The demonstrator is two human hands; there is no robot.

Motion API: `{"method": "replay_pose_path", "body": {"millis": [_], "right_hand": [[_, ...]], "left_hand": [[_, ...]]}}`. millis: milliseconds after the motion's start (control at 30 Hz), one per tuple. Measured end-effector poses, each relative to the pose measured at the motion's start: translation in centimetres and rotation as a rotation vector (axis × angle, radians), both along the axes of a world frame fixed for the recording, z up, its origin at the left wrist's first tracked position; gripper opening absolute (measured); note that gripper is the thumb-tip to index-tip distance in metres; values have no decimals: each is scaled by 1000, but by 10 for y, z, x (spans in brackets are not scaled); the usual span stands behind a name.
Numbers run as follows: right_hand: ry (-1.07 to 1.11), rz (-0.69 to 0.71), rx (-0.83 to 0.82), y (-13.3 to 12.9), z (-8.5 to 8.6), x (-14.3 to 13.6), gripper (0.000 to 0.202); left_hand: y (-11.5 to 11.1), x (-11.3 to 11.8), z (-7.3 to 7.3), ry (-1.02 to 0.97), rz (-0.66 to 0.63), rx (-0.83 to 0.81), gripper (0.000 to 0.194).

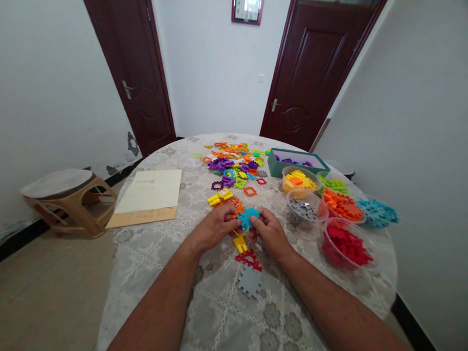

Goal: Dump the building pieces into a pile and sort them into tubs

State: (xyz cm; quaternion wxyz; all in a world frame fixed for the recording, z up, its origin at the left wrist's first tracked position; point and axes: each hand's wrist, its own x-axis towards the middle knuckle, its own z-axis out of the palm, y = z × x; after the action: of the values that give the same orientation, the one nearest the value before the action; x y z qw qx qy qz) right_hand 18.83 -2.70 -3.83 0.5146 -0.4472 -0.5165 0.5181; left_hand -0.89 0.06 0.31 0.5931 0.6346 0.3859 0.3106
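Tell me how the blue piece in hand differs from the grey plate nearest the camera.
The blue piece is vivid; the grey plate is dull. The blue piece is held, the right hand's thumb on it; the grey plate lies on the tablecloth. Both have toothed edges.

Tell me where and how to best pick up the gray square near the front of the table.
I'd pinch the gray square by its left and right notched edges, from above and the near side. It seems to lie flat, so the rim offers the likeliest hold, and the red piece sits right by its far edge.
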Motion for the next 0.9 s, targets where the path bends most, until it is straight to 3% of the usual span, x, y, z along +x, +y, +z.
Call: {"method": "replay_pose_path", "body": {"millis": [100,200,300,400,500,600,667,733,767,900], "right_hand": [[37,-17,-27,4,0,-1,42],[10,40,-38,8,7,5,35],[-55,25,-6,4,30,19,29],[-238,-148,110,-11,63,49,27],[-441,-449,276,-20,91,103,36],[-724,-695,324,-14,107,179,47],[-948,-848,193,-4,114,232,54],[-1109,-905,-110,7,118,279,54],[-1134,-917,-187,12,120,299,52],[-1181,-922,-396,30,120,348,37]], "left_hand": [[-1,1,0,-14,-16,-42,35],[1,-3,3,16,-38,-45,41],[6,-10,5,15,18,-63,50],[10,-15,5,39,99,-58,58],[11,-18,4,72,127,-27,62],[13,-19,4,109,123,16,61],[14,-18,3,131,117,40,57],[16,-18,0,141,114,53,55],[16,-17,-1,145,115,57,55],[17,-16,-6,173,101,84,53]]}}
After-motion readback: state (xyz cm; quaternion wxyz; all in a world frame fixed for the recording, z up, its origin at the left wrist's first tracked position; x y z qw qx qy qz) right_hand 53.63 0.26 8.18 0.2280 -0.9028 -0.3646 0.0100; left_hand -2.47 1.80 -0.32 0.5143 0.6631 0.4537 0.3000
